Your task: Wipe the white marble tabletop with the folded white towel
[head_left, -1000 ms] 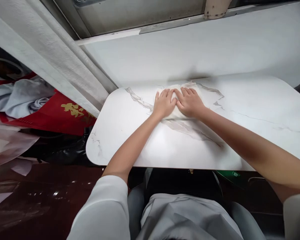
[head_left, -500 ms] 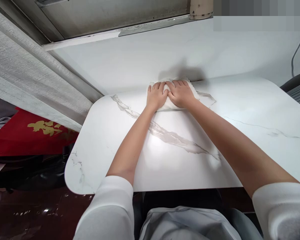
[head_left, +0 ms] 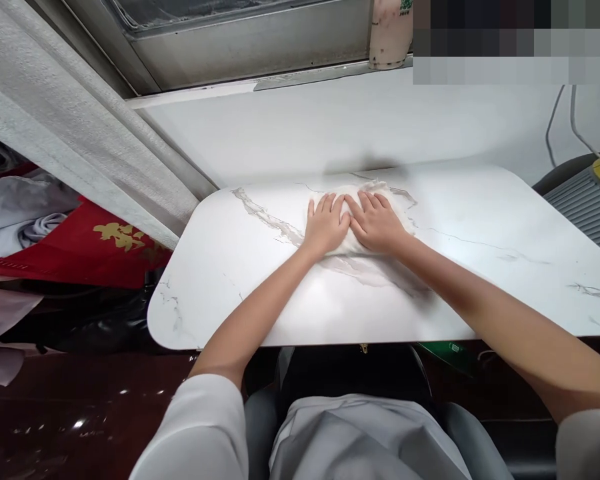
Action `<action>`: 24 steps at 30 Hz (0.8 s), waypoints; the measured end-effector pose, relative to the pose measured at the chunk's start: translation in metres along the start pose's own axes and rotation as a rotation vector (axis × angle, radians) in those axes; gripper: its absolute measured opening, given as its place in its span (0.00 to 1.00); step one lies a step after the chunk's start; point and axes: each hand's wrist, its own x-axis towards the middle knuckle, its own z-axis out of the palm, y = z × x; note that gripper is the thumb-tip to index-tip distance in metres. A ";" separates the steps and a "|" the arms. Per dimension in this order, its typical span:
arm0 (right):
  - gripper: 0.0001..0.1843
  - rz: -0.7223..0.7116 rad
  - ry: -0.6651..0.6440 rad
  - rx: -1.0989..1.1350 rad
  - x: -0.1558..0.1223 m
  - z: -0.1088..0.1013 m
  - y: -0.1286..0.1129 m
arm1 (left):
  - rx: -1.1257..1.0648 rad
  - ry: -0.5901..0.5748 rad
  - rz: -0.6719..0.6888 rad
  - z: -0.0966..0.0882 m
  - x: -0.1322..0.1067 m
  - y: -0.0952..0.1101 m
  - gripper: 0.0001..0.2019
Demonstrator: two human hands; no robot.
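Observation:
A white cloth [head_left: 399, 212] lies bunched on the white marble-look table [head_left: 230, 280], near its far edge. My left hand [head_left: 326, 225] and my right hand [head_left: 377, 221] press down on the cloth side by side, fingers stretched flat and pointing away from me, index fingers almost touching. Most of the cloth is hidden under my palms; its edges show beyond my fingertips and to the right.
A white windowsill [head_left: 380, 120] runs behind the table under a metal window frame, with a cup [head_left: 390, 33] on its ledge. A grey curtain [head_left: 70, 133] hangs at left over red fabric [head_left: 95, 247]. A ribbed grey appliance [head_left: 587, 203] and cables stand at right.
My hands and the cloth have slid back toward me from the table's far edge, and my fingers lie flatter than half a second ago.

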 end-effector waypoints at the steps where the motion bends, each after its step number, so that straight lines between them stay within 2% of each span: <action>1: 0.33 -0.012 0.006 0.004 -0.013 -0.003 -0.003 | 0.000 0.000 0.001 0.000 -0.012 0.006 0.25; 8: 0.32 -0.028 0.024 0.002 -0.107 -0.029 -0.030 | -0.011 -0.001 0.076 -0.003 -0.098 0.043 0.25; 13: 0.31 -0.020 0.097 -0.007 -0.152 -0.042 -0.042 | -0.032 -0.054 0.165 -0.006 -0.132 0.061 0.26; 16: 0.30 0.007 0.116 -0.013 -0.160 -0.044 -0.044 | -0.039 -0.084 0.186 -0.007 -0.135 0.065 0.26; 19: 0.30 0.005 0.116 -0.037 -0.153 -0.042 -0.038 | -0.041 -0.091 0.181 -0.006 -0.127 0.065 0.26; 21: 0.31 -0.002 0.109 -0.050 -0.141 -0.037 -0.029 | -0.040 -0.088 0.166 -0.004 -0.114 0.065 0.27; 24: 0.31 0.014 0.095 -0.049 -0.112 -0.027 -0.006 | -0.029 -0.081 0.136 0.004 -0.078 0.063 0.27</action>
